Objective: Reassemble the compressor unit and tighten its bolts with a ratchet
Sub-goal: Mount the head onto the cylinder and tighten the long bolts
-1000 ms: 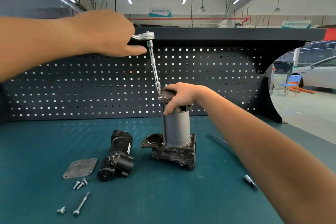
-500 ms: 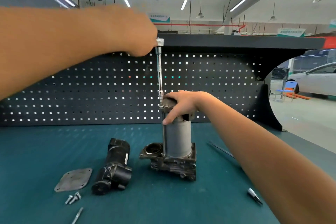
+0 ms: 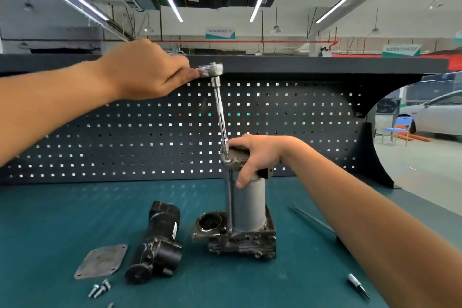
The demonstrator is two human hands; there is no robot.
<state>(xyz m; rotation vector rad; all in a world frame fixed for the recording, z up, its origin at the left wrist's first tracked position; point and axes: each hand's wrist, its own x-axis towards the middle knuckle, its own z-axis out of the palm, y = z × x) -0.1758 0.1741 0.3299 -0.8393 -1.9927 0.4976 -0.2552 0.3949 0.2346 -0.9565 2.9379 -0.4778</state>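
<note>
- Compressor unit (image 3: 250,207) stands upright near the middle of the teal bench mat (image 3: 50,232). Its grey cylinder rises from a grimy cast base, and an open round port sits on the base's left side.
- Right hand (image 3: 260,155) grips the unit's top cap, fingers curled over it and thumb pointing down the front of the cylinder.
- Ratchet (image 3: 211,70) is held high above the unit. Its long extension bar runs down, slightly tilted, to a socket seated at the cap's left edge, just beside the right hand's fingers.
- Left hand (image 3: 147,70) holds the ratchet's handle with its fingers wrapped round it. The handle is hidden in the fist, and the hand is blurred.
- Long bolt (image 3: 229,205) runs down the cylinder's left side from cap to base.
- Black motor housing (image 3: 160,245) lies on its side just left of the unit, not touching it. A small white label on it carries print too small to read.
- Grey cover plate (image 3: 101,261) lies flat to the left of the housing, with holes at its corners. Loose bolts (image 3: 100,289) lie just in front of it.
- Silver bit (image 3: 357,289) lies on the mat at the right, below the right forearm. Thin dark rod (image 3: 312,220) lies farther back, partly hidden by that arm.
- Black pegboard (image 3: 150,132) backs the bench.
- Teal-and-white sign (image 3: 220,32) and green sign (image 3: 401,50) hang on the far wall. The writing on both is too blurred to read.
- White car (image 3: 435,112) and blue chair (image 3: 397,130) stand beyond the bench at the right.
</note>
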